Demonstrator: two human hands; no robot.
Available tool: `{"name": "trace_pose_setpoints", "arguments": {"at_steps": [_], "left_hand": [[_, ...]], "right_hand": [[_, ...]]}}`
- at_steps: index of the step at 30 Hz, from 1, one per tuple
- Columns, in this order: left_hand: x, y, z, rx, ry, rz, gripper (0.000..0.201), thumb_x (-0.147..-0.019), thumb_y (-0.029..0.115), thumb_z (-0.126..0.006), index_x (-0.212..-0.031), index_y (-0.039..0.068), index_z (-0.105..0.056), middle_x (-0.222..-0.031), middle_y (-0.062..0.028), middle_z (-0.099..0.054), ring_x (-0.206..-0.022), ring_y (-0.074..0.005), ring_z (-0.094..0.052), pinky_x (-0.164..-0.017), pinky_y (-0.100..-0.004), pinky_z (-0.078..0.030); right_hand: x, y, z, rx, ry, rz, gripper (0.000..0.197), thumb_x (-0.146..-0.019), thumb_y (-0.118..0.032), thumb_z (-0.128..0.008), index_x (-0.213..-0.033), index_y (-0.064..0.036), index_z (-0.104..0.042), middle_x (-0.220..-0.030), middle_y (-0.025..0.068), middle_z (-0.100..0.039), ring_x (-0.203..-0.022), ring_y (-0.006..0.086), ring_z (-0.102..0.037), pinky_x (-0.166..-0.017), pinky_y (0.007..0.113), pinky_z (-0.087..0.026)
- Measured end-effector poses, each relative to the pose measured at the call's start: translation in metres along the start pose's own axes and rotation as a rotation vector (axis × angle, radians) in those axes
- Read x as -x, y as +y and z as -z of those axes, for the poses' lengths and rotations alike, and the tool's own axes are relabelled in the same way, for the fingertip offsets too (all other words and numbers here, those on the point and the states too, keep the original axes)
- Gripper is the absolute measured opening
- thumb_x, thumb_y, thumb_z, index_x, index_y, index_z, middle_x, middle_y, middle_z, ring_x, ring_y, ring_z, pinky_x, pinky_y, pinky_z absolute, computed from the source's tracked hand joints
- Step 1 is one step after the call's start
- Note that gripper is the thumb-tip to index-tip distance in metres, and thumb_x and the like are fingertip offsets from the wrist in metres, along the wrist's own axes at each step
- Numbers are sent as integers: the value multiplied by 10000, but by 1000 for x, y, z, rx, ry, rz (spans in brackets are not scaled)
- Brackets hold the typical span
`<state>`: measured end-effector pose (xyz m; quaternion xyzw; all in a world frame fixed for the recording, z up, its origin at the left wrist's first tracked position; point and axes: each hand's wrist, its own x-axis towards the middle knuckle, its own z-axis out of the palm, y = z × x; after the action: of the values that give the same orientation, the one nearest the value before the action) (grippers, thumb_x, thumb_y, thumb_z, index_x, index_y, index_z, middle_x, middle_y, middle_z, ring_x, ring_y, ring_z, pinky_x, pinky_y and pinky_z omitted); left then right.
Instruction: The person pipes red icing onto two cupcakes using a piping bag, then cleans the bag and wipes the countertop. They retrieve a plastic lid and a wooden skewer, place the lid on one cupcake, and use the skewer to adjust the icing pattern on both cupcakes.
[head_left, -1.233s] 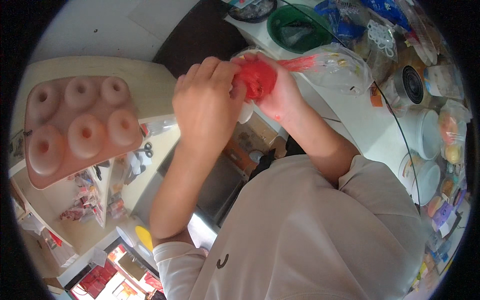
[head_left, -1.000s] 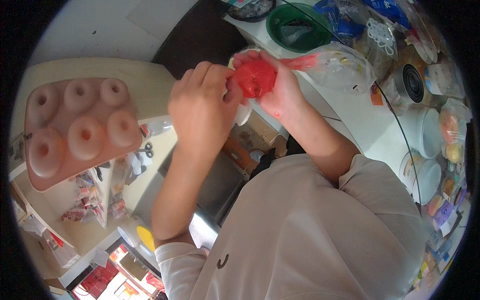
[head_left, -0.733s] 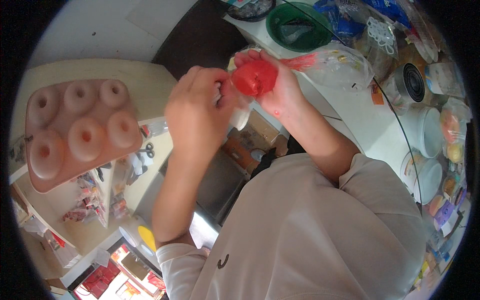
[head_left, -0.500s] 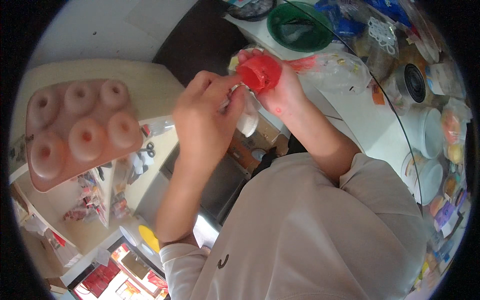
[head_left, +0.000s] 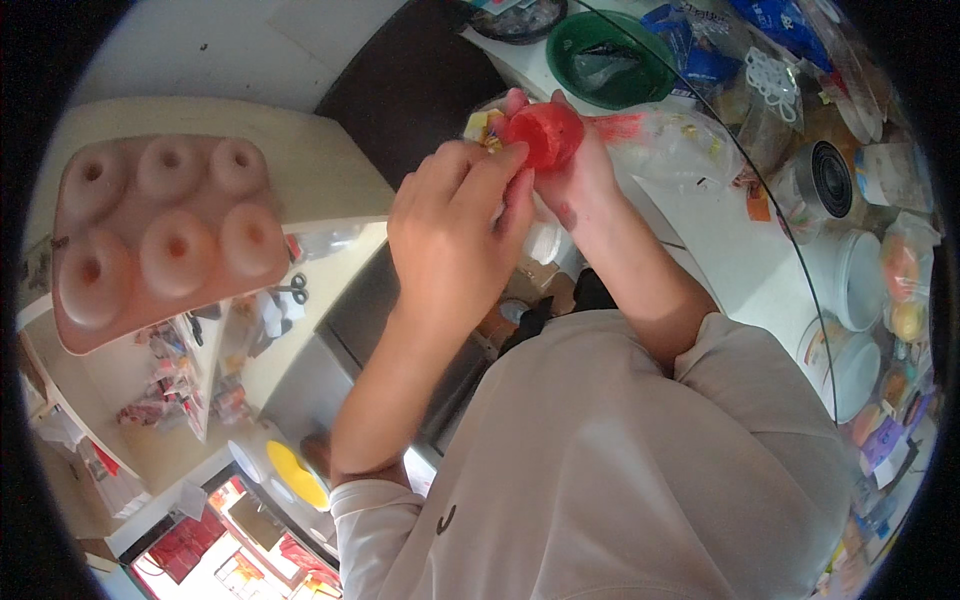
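Note:
My right hand cups a small, round, glossy red cup-shaped piece, its hollow side tilted toward my left. Red smears mark my right wrist. My left hand is closed, with thumb and forefinger at the near rim of the red piece. A crumpled white tissue shows below the left fingers, its upper part hidden by that hand. Behind my right hand lies a clear plastic bag with a red-stained end, on the white table.
At the left, a pink silicone mould with several ring-shaped cavities lies on a pale surface. A green bowl, white-lidded tubs and a can crowd the right. A thin black cable crosses there. Black scissors lie below the mould.
Both hands and the red piece have shifted slightly right. My left fingers have come up to the rim, and less of the white tissue shows below them.

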<state>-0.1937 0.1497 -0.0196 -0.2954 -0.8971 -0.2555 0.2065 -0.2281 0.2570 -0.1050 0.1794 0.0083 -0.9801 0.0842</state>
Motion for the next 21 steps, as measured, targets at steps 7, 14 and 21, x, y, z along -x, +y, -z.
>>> {"name": "trace_pose_setpoints", "arguments": {"at_steps": [7,14,21], "left_hand": [[7,8,13,27,-45,100,153,-700,15,-657,-852,22,-646,-742,-105,-560,-667,-206,-567,-599,-278,-455],[4,2,5,44,26,26,189,-627,47,-672,-812,47,-640,-697,-77,-528,-617,-221,-538,-549,-308,-432],[-7,10,3,45,-35,61,182,-715,22,-642,-897,27,-641,-736,-114,-543,-651,-222,-556,-601,-282,-452]], "right_hand": [[-5,-3,-3,-112,93,17,305,-909,-288,-412,-1016,-5,-454,-963,156,-567,-890,289,-562,-872,455,-440],[-11,2,18,-170,-92,-45,269,-900,-300,-425,-936,-37,-461,-918,156,-572,-868,291,-560,-882,486,-421],[-9,-3,29,-97,-340,-213,315,-898,-337,-442,-964,-41,-526,-945,102,-573,-950,257,-529,-871,367,-430]]}}
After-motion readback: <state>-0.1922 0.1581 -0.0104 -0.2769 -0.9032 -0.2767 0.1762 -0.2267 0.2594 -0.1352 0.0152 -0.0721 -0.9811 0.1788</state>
